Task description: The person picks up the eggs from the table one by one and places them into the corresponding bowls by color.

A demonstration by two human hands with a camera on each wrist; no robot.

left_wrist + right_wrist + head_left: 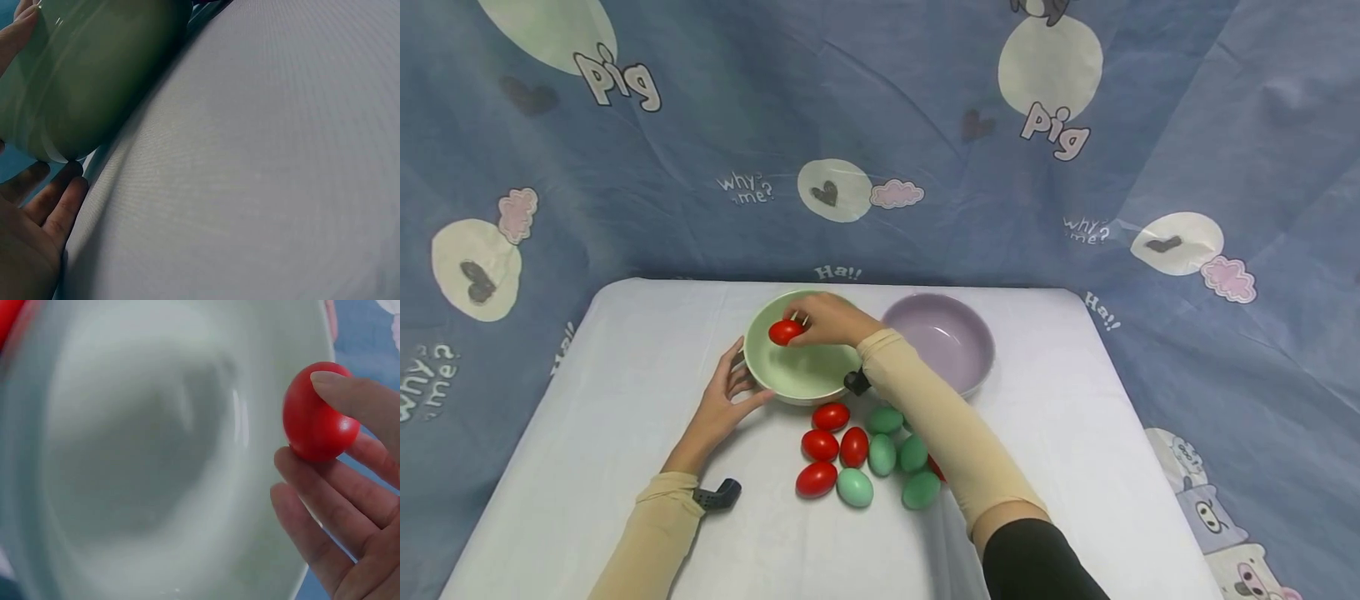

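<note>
My right hand (831, 320) pinches a glossy red egg (786, 332) between thumb and fingers, above the light green bowl (790, 367). In the right wrist view the egg (317, 419) is held near the bowl's rim, and the visible bowl interior (144, 425) contains no egg. My left hand (722, 404) lies against the bowl's left side, thumb at the front and fingers spread, their tips touching the outer wall (94, 75). Red eggs (820, 445) and green eggs (882, 455) lie loose in front of the bowl, some partly hidden by my right forearm.
A purple bowl (951, 333) stands right of the green one, partly behind my right sleeve (943, 417). Both bowls are near the back edge of the white-covered table (1045, 367). A blue patterned cloth (925, 233) hangs behind it.
</note>
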